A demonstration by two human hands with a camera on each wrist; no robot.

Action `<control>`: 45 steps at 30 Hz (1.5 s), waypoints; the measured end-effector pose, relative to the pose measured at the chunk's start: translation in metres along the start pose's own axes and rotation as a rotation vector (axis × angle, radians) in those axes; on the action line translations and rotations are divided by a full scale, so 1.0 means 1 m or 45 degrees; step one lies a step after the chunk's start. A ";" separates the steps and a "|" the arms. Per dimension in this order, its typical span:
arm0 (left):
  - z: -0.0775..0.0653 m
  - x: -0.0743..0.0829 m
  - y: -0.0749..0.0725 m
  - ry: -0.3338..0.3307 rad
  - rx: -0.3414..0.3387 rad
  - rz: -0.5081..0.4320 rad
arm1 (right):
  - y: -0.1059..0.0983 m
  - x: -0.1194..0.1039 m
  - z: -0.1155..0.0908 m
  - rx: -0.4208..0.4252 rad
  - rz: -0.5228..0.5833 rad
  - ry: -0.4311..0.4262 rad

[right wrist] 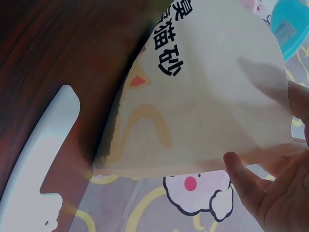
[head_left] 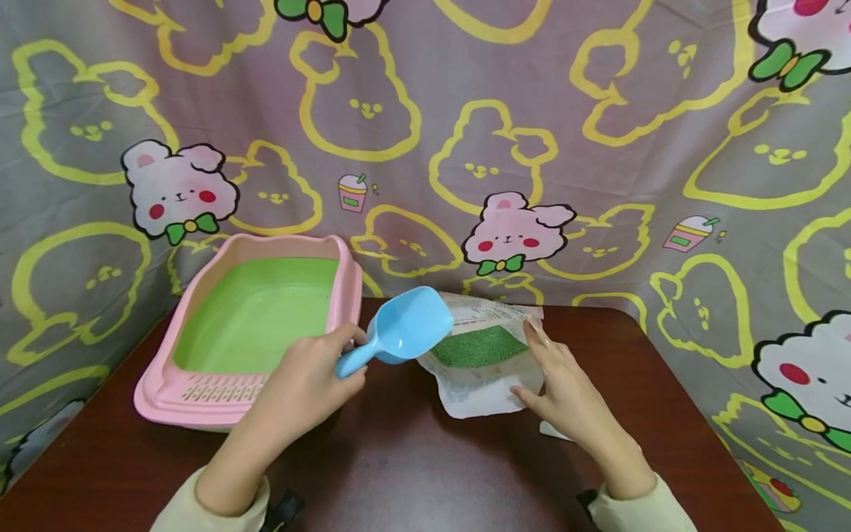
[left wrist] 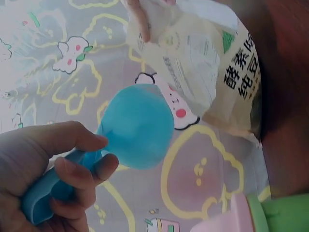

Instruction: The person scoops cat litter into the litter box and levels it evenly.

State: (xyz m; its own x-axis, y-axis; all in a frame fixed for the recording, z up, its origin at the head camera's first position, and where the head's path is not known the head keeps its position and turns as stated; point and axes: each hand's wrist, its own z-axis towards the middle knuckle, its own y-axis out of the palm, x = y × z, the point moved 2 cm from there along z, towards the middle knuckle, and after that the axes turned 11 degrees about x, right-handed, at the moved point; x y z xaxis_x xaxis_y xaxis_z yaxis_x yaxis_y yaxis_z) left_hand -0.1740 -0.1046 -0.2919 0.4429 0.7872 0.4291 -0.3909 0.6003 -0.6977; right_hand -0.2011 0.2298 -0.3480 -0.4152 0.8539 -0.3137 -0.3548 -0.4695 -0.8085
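Observation:
A light-blue scoop (head_left: 414, 324) is held up by its handle in my left hand (head_left: 306, 384), its bowl tilted and pointing right; no granules show in it. In the left wrist view the thumb and fingers curl round the handle of the scoop (left wrist: 137, 128). To its right an opened paper bag of cat litter (head_left: 465, 399) stands on the table, with green granules (head_left: 482, 347) inside. My right hand (head_left: 565, 384) holds the bag's right side by the rim, thumb towards the front. The right wrist view shows the bag's printed side (right wrist: 207, 106) near the thumb.
A pink litter box (head_left: 153, 384) with a green inside (head_left: 266, 310) stands on the left of the dark wooden table (head_left: 425, 473). A white flat tool with a notched end (right wrist: 41, 145) lies right of the bag. A cartoon-print curtain (head_left: 399, 170) hangs close behind.

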 end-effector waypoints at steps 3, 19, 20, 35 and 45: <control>-0.002 0.005 0.002 0.016 -0.029 -0.057 | -0.001 -0.001 0.001 -0.014 -0.010 0.008; -0.013 0.020 0.022 0.127 -0.227 -0.235 | -0.002 -0.004 0.006 -0.050 0.007 0.050; -0.014 0.021 0.023 0.136 -0.236 -0.247 | -0.002 -0.004 0.007 -0.049 0.014 0.048; -0.010 0.017 0.067 0.090 -0.260 -0.243 | -0.004 -0.002 0.006 -0.089 0.011 0.063; 0.008 0.022 0.088 -0.037 -0.163 -0.173 | -0.004 0.001 0.005 -0.082 0.027 0.041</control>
State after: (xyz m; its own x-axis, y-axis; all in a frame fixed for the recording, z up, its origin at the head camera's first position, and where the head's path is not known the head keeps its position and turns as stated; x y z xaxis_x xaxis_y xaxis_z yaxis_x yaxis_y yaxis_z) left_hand -0.2050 -0.0336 -0.3394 0.4605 0.7052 0.5391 -0.2227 0.6797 -0.6989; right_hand -0.2040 0.2315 -0.3424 -0.3941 0.8513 -0.3462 -0.2912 -0.4730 -0.8315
